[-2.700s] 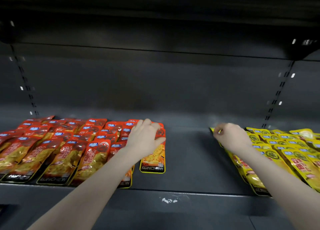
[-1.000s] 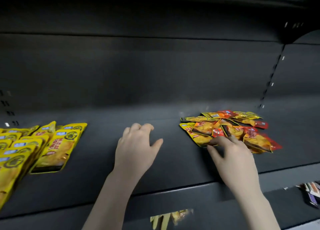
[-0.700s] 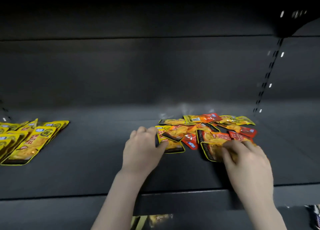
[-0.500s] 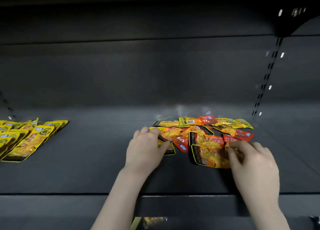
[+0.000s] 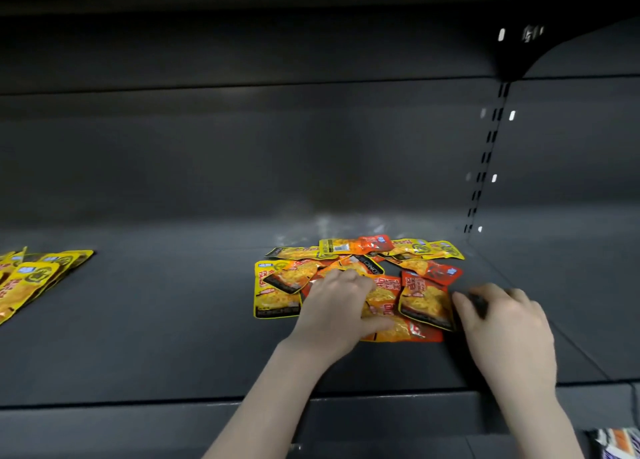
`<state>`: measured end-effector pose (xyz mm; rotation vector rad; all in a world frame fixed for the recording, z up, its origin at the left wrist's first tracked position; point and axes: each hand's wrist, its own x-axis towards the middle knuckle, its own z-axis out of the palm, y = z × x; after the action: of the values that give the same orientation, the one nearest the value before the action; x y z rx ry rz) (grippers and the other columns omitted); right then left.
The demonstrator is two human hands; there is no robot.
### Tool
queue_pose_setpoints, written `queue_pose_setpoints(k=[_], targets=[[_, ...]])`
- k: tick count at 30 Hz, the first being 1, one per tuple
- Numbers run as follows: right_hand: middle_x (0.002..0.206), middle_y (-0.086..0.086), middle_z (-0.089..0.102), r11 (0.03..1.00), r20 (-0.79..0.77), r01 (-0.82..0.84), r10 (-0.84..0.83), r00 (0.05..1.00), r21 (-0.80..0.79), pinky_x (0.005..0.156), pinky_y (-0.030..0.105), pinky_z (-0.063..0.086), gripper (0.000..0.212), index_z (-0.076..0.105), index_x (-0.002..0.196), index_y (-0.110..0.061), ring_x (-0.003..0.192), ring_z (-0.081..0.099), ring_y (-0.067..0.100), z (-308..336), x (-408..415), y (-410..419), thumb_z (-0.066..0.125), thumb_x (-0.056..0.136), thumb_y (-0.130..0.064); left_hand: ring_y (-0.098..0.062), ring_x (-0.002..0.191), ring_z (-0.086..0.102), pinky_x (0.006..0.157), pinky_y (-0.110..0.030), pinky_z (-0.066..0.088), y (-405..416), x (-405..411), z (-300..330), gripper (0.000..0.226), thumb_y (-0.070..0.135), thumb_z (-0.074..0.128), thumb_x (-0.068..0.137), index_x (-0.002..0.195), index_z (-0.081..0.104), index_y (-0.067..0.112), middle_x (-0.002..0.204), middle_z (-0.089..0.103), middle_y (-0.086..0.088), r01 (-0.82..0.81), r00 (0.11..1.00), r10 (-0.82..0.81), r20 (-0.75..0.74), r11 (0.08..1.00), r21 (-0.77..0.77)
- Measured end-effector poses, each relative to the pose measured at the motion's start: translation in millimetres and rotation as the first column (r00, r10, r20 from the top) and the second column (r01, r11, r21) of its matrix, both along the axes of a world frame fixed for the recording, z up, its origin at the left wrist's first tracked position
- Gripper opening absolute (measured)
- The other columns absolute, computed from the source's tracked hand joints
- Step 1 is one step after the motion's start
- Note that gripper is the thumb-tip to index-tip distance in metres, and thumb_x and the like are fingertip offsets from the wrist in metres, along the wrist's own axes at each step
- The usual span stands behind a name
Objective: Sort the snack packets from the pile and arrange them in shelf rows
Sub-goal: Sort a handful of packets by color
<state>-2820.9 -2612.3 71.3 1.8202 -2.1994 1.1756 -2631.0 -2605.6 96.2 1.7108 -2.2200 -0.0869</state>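
Note:
A loose pile of red and yellow snack packets (image 5: pixel 360 254) lies on the dark shelf (image 5: pixel 156 320), right of centre. My left hand (image 5: pixel 341 306) rests flat on the pile's near side, thumb spread over an orange-red packet (image 5: pixel 398 330). A yellow packet (image 5: pixel 273 299) lies flat just left of that hand. My right hand (image 5: pixel 502 323) is at the pile's right edge, blurred, fingers loosely curled, thumb against the edge of a red packet (image 5: pixel 424 299). Nothing shows between its fingers. At the far left, yellow packets (image 5: pixel 31 278) lie in overlapping rows.
The shelf's back wall is plain dark metal, with a slotted upright (image 5: pixel 485 167) just behind and right of the pile. The shelf's front lip (image 5: pixel 138 420) runs across below my forearms. Some other packaging (image 5: pixel 620 441) shows at the bottom right corner, on a lower level.
The view swung right from the sorted rows to the pile. Both hands reached it and dragged packets toward the front. My right hand has slid off to the pile's right edge.

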Motion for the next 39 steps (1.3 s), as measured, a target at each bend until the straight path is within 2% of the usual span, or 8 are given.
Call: queue_pose_setpoints(k=[8, 16, 21, 24, 27, 32, 37, 39], targets=[[0.111, 0.015, 0.054, 0.941, -0.135, -0.016, 0.065, 0.989, 0.338, 0.089, 0.037, 0.042, 0.073, 0.061, 0.11, -0.005, 0.11, 0.05, 0.034, 14, 9, -13, 0.044, 0.081, -0.07, -0.02, 0.119, 0.042, 0.098, -0.032, 0.034, 1, -7, 4, 0.062, 0.056, 0.061, 0.082, 0.128, 0.052, 0.016, 0.122, 0.052, -0.003, -0.068, 0.998, 0.067, 0.015, 0.991, 0.115], [0.117, 0.013, 0.055, 0.863, -0.011, -0.171, 0.2, 0.98, 0.475, 0.085, 0.035, 0.045, 0.069, 0.061, 0.11, -0.007, 0.112, 0.051, 0.032, 15, 12, -38, 0.06, 0.074, -0.065, -0.017, 0.112, 0.048, 0.087, -0.029, 0.041, 6, 1, 5, 0.06, 0.059, 0.067, 0.075, 0.115, 0.055, 0.017, 0.113, 0.053, 0.002, -0.19, 0.976, 0.209, -0.054, 0.95, 0.249], [0.125, 0.014, 0.055, 0.859, 0.003, -0.152, 0.173, 0.985, 0.489, 0.09, 0.038, 0.044, 0.081, 0.058, 0.12, -0.009, 0.116, 0.05, 0.033, 23, 20, -38, 0.045, 0.076, -0.076, -0.014, 0.093, 0.046, 0.074, -0.026, 0.037, 14, 13, 10, 0.048, 0.059, 0.069, 0.073, 0.093, 0.048, 0.02, 0.097, 0.049, 0.006, -0.234, 0.965, 0.257, -0.048, 0.933, 0.272], [0.133, 0.012, 0.049, 0.825, -0.084, -0.074, 0.145, 0.986, 0.56, 0.091, 0.036, 0.044, 0.093, 0.048, 0.13, -0.009, 0.122, 0.048, 0.03, 33, 37, -37, 0.038, 0.074, -0.082, -0.016, 0.091, 0.048, 0.074, -0.027, 0.04, 17, 22, 13, 0.049, 0.057, 0.07, 0.073, 0.093, 0.042, 0.021, 0.098, 0.05, 0.005, -0.285, 0.951, 0.306, -0.044, 0.924, 0.257], [0.132, 0.011, 0.05, 0.812, -0.098, -0.076, 0.162, 0.982, 0.579, 0.09, 0.035, 0.045, 0.087, 0.045, 0.13, -0.007, 0.121, 0.05, 0.029, 36, 50, -38, 0.05, 0.076, -0.075, -0.015, 0.09, 0.052, 0.073, -0.026, 0.043, 20, 32, 15, 0.047, 0.051, 0.071, 0.075, 0.1, 0.043, 0.022, 0.097, 0.052, 0.007, -0.317, 0.931, 0.347, -0.112, 0.921, 0.225], [0.111, 0.006, 0.059, 0.845, 0.24, -0.299, 0.21, 0.948, 0.444, 0.076, 0.031, 0.04, 0.059, 0.043, 0.112, -0.014, 0.104, 0.056, 0.028, 29, 46, -42, 0.08, 0.07, -0.033, -0.013, 0.085, 0.05, 0.066, -0.025, 0.038, 23, 48, 12, 0.042, 0.046, 0.072, 0.075, 0.096, 0.044, 0.022, 0.086, 0.049, 0.012, -0.341, 0.888, 0.386, -0.249, 0.917, 0.207], [0.102, -0.002, 0.055, 0.839, 0.361, -0.458, 0.347, 0.866, 0.292, 0.08, 0.032, 0.043, 0.054, 0.049, 0.11, -0.018, 0.094, 0.054, 0.022, 21, 47, -44, 0.08, 0.068, -0.01, -0.013, 0.091, 0.054, 0.069, -0.025, 0.038, 22, 60, 7, 0.037, 0.038, 0.073, 0.075, 0.1, 0.047, 0.029, 0.093, 0.054, 0.012, -0.309, 0.849, 0.368, -0.379, 0.928, 0.208], [0.099, 0.0, 0.063, 0.804, 0.394, -0.525, 0.403, 0.826, 0.278, 0.084, 0.037, 0.047, 0.037, 0.057, 0.101, -0.015, 0.094, 0.06, 0.025, 18, 46, -46, 0.077, 0.07, -0.009, -0.009, 0.086, 0.056, 0.067, -0.023, 0.04, 23, 65, 6, 0.031, 0.034, 0.074, 0.074, 0.093, 0.05, 0.033, 0.091, 0.058, 0.014, -0.302, 0.813, 0.359, -0.459, 0.933, 0.194]])
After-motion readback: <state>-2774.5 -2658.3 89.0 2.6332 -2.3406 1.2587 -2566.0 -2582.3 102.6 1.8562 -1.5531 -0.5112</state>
